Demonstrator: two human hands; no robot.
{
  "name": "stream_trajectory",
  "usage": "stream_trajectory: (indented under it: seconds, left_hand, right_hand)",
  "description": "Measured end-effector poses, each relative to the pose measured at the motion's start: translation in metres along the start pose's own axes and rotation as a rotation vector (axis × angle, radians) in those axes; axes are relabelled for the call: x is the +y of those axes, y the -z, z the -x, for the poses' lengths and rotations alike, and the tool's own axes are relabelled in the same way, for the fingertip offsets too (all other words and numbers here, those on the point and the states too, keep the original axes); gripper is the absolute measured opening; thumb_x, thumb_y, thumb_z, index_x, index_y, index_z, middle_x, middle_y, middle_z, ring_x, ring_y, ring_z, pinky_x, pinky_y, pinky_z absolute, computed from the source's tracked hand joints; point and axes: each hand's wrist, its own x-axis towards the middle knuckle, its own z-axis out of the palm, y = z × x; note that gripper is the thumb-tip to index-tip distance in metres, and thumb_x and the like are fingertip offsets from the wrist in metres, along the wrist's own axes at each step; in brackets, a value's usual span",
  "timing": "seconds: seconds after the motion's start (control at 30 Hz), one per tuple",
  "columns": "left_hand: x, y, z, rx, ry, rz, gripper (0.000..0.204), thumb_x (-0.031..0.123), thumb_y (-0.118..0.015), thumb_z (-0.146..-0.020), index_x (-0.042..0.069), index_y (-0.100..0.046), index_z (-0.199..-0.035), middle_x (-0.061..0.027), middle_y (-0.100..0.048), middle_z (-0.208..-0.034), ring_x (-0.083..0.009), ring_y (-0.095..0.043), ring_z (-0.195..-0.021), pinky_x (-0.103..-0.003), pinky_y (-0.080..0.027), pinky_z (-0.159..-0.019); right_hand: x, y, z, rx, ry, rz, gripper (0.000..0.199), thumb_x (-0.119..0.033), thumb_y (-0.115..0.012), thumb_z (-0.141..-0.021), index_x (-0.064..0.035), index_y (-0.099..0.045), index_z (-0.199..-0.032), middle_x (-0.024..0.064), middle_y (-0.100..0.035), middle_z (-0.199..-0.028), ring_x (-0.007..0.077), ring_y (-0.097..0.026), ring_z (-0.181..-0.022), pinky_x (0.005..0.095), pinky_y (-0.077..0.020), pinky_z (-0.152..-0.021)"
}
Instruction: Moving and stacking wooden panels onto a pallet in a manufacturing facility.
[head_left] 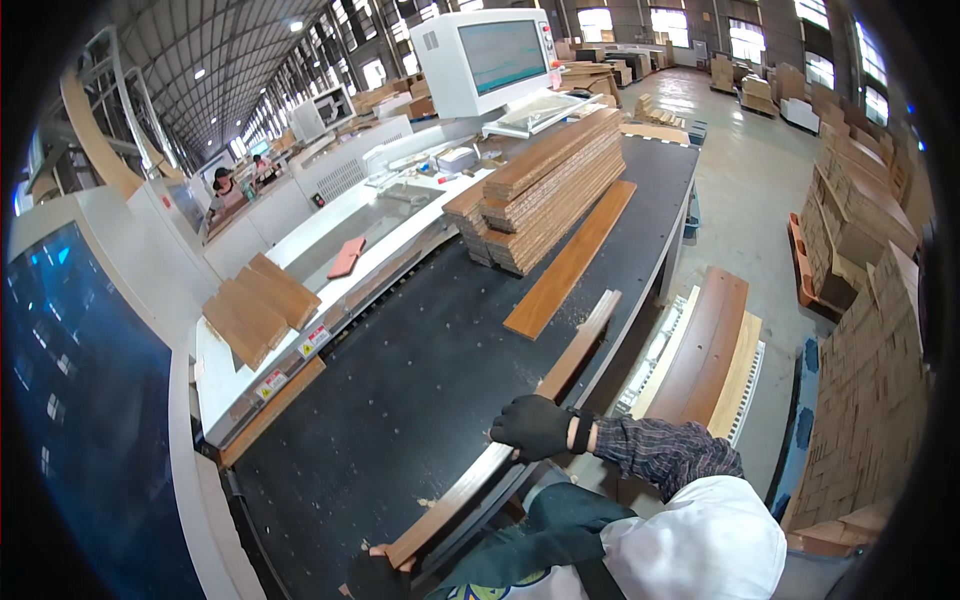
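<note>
Long wooden plank lies along near edge of dark perforated machine table, gloved right hand clamped over its middle, gloved left hand gripping its near end; stacked planks farther up the table.

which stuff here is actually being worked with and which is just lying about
In hand:
long wooden plank along the table's near edge
right hand in a black glove, on top of it
left hand at its near end

Lying about:
single plank flat on the dark table
stacked planks
monitor
short boards on the white machine
</note>
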Motion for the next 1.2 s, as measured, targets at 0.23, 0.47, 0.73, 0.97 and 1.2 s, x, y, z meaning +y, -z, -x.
stream_trajectory:
  seconds: [0.23,0.47,0.73,0.97,1.2]
  left_hand:
    - [0.003,-0.010,-0.002,-0.062,0.050,0.058,0.041,0.034,-0.076,-0.084,0.004,-0.060,-0.107,-0.0228,-0.062,-0.087,-0.0444,-0.060,-0.078,-0.052,-0.049,-0.068]
    - [0.003,-0.018,-0.008,0.145,-0.105,-0.060,0.041,0.036,-0.077,-0.082,0.004,-0.062,-0.103,-0.0213,-0.063,-0.087,-0.0424,-0.061,-0.077,-0.049,-0.050,-0.067]
    - [-0.005,0.014,-0.037,-0.264,0.138,0.498,0.042,0.032,-0.081,-0.080,0.003,-0.065,-0.105,-0.0152,-0.070,-0.084,-0.0262,-0.071,-0.073,-0.035,-0.055,-0.067]
    - [-0.050,-0.015,-0.076,-0.739,0.525,0.876,0.042,0.022,-0.079,-0.084,-0.002,-0.062,-0.114,-0.0081,-0.069,-0.079,-0.0137,-0.068,-0.070,-0.030,-0.055,-0.064]
    - [-0.037,-0.007,-0.069,-0.349,-0.220,0.215,0.086,0.033,-0.086,-0.069,-0.001,-0.049,-0.138,-0.0214,-0.059,-0.119,-0.0349,-0.059,-0.110,-0.047,-0.047,-0.092]
  right_hand:
    - [0.000,0.003,0.006,0.014,-0.029,-0.050,0.040,-0.025,-0.078,-0.067,-0.0095,-0.066,-0.102,0.0090,-0.066,-0.088,0.0306,-0.064,-0.091,0.0442,-0.0509,-0.082]
    - [0.010,-0.003,0.008,0.111,0.023,-0.069,0.045,-0.027,-0.079,-0.066,-0.0114,-0.066,-0.106,0.0091,-0.067,-0.093,0.0304,-0.064,-0.094,0.0445,-0.0509,-0.082]
    - [0.023,0.032,-0.023,-0.354,0.003,-0.238,0.064,-0.039,-0.085,-0.067,-0.0076,-0.064,-0.118,0.0144,-0.069,-0.106,0.0353,-0.065,-0.104,0.0469,-0.0508,-0.086]
    - [0.041,0.009,-0.047,-0.329,0.040,-0.140,0.062,-0.032,-0.087,-0.067,-0.0058,-0.065,-0.119,0.0148,-0.069,-0.110,0.0332,-0.062,-0.108,0.0436,-0.0474,-0.096]
    - [0.037,-0.010,-0.022,-0.150,0.042,-0.082,0.076,-0.045,-0.081,-0.073,-0.0020,-0.057,-0.131,0.0167,-0.064,-0.121,0.0334,-0.059,-0.114,0.0439,-0.0431,-0.099]
